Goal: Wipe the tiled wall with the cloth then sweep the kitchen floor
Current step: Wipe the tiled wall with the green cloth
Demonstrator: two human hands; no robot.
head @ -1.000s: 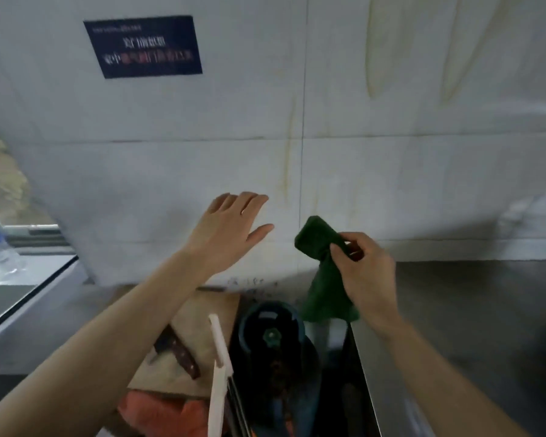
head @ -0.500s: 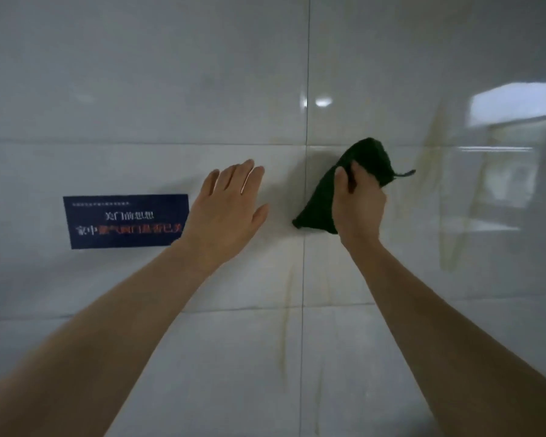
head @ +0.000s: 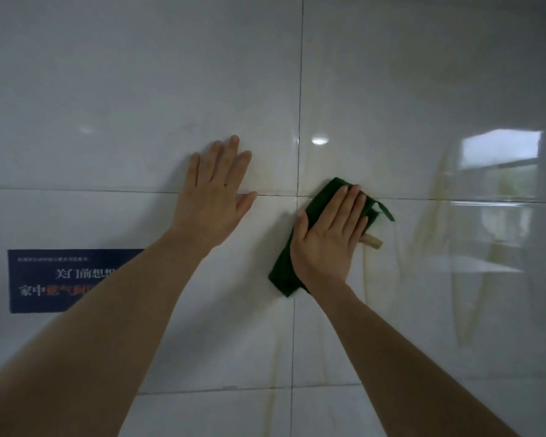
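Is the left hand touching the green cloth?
No: the left hand lies flat on bare tile of the wall, apart from the cloth, which only the right hand presses.

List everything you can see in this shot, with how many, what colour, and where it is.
tiled wall: one, glossy white, fills the view
yellowish streaks: several, running down the wall at right
sign: one, dark blue with white and red text, lower left, partly behind the left forearm
cloth: one, dark green, flat on the wall under the right hand
tan object: one, small, by the right hand, unclear what
left hand: flat on the wall, centre
right hand: pressing the cloth
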